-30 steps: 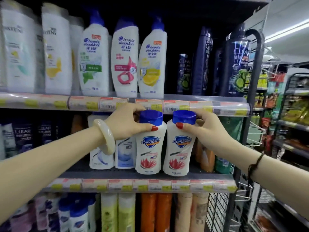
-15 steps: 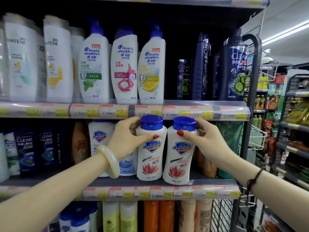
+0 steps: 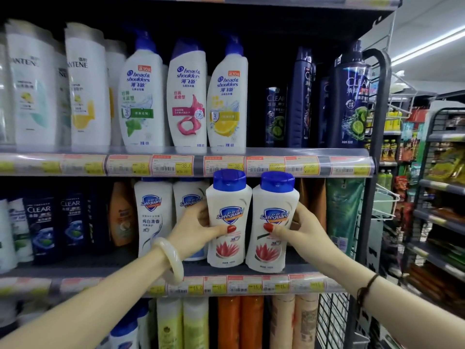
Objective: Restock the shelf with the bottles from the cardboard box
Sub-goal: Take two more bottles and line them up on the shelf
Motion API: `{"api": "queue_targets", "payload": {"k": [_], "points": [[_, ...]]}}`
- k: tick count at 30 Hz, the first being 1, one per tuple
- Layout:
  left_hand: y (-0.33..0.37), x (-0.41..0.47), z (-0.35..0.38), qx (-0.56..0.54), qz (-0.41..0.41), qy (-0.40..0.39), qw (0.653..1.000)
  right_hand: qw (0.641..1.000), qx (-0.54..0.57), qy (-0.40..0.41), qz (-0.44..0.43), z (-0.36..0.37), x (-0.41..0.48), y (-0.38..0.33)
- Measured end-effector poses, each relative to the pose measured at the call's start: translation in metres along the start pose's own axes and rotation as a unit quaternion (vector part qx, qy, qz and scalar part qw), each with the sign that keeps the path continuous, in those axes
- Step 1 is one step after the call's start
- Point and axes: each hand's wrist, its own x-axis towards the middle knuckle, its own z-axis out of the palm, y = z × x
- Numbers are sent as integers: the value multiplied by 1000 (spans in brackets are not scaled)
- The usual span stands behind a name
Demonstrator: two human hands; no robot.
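Two white Safeguard bottles with blue caps and red lotus labels stand upright side by side at the front of the middle shelf. My left hand grips the left bottle at its waist, thumb across the label. The right bottle is held the same way by my right hand. Both bottle bases rest on the shelf board. The cardboard box is out of view.
Behind and left stand two more Safeguard bottles, an orange bottle and dark Clear bottles. A green bottle stands right. The upper shelf's price rail runs just above the caps. Wire racks line the aisle.
Both hands slid down from the bottles' shoulders, just under the caps, to their waists. The two bottles stayed standing on the shelf. The camera view moved closer and tilted up slightly.
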Motion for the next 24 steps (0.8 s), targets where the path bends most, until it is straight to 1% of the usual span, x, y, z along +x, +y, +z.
{"api": "queue_targets", "payload": {"k": [5, 11, 15, 20, 24], "points": [[3, 0, 2, 20, -2, -32, 999, 1000, -8, -4, 19, -9, -3, -5], [-1, -3, 10, 31, -47, -77, 995, 996, 3, -23, 83, -23, -10, 3], [-1, 4, 15, 0, -71, -75, 995, 995, -1, -20, 97, -27, -3, 5], [-1, 16, 13, -1, -102, -75, 992, 994, -9, -30, 105, -30, 12, 5], [0, 30, 14, -44, -126, -54, 990, 993, 0, -20, 118, -31, 28, 8]]}}
